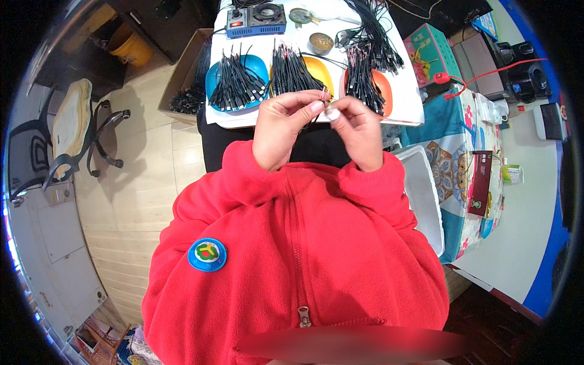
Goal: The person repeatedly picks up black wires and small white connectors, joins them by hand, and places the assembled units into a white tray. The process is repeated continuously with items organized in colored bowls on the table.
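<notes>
Close together at the front edge of the white table, both my hands meet fingertip to fingertip. My left hand (281,125) pinches a thin black cable (317,109) near its end, where fine coloured wires stick up. On the other side, my right hand (360,131) closes thumb and finger on the same wire ends; something white covers its thumb tip. Exactly how the wires lie between the fingers is too small to tell. Just beyond are bundles of black cables in a blue tray (213,76), a yellow tray (327,78) and an orange tray (389,109).
At the table's back stand a blue-grey soldering device (255,21) and a small round tin (321,42). More black cables (371,30) lie back right. A cardboard box (182,85) stands left, a white foam box (423,194) right. An office chair (70,131) is farther left.
</notes>
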`<state>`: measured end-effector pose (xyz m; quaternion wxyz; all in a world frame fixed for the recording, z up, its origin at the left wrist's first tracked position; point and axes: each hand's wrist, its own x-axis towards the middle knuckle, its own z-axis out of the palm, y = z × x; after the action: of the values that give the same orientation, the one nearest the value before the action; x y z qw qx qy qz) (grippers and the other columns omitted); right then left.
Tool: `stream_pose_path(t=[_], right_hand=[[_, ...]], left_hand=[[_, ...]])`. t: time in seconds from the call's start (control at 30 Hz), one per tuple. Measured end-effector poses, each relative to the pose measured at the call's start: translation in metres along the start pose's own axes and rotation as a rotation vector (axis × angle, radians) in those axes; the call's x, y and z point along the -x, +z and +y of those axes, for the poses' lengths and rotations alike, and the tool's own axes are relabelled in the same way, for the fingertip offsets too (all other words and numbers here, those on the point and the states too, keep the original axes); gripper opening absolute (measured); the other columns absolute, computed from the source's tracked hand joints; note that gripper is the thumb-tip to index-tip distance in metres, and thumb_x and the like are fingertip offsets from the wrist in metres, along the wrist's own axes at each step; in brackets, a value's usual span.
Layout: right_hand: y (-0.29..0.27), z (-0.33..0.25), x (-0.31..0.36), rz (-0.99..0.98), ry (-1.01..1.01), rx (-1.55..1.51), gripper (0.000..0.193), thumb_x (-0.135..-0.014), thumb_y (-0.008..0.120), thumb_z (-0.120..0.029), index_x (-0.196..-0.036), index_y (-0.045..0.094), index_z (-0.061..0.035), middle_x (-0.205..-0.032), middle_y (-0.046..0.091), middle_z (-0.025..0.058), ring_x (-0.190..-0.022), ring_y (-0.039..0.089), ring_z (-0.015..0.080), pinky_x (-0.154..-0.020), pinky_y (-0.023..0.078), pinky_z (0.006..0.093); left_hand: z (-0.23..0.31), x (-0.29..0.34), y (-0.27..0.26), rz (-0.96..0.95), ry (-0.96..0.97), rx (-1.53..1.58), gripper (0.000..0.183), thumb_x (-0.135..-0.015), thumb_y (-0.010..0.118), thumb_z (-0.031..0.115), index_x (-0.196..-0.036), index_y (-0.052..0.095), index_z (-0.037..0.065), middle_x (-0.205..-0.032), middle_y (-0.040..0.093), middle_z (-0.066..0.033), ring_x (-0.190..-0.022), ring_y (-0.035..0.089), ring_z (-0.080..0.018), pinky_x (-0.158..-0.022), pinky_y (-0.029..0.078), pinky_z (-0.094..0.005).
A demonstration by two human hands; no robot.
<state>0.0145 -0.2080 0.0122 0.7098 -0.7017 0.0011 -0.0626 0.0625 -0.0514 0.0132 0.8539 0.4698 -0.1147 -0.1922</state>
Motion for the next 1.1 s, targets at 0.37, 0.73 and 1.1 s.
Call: stream_pose_path(t=[0.37,0.73,1.1], right_hand=[[0.0,-0.013,-0.016,0.024,-0.026,-0.169,0.016,-0.091,0.062,-0.012,-0.1,0.06,0.0015,-0.089,0.063,0.0029,-0.079,0.058,0.0087,-0.074,0.048,0.022],[0.01,-0.003,-0.009,0.017,0.135,-0.468,0.015,-0.094,0.058,-0.016,-0.099,0.058,-0.002,-0.086,0.062,0.0028,-0.071,0.052,0.007,-0.065,0.042,0.0197],[-0.073,-0.027,0.025,0.213,-0.075,-0.183,0.018,-0.09,0.054,-0.003,-0.108,0.051,0.0004,-0.086,0.066,0.0128,-0.073,0.066,0.0181,-0.067,0.051,0.0263]], left_hand=[[0.003,0.006,-0.002,-0.039,-0.074,-0.071,0.013,-0.091,0.058,0.004,-0.101,0.062,-0.004,-0.081,0.066,-0.0102,-0.061,0.054,-0.0091,-0.055,0.043,-0.0202],[-0.002,0.001,-0.007,-0.08,-0.208,0.225,0.014,-0.091,0.057,0.006,-0.101,0.062,-0.003,-0.079,0.063,-0.0085,-0.059,0.05,-0.0089,-0.053,0.04,-0.0206],[-0.007,-0.008,-0.011,0.081,-0.091,0.048,0.016,-0.095,0.051,0.009,-0.104,0.058,-0.002,-0.092,0.065,-0.0128,-0.084,0.063,-0.0212,-0.076,0.052,-0.0302]])
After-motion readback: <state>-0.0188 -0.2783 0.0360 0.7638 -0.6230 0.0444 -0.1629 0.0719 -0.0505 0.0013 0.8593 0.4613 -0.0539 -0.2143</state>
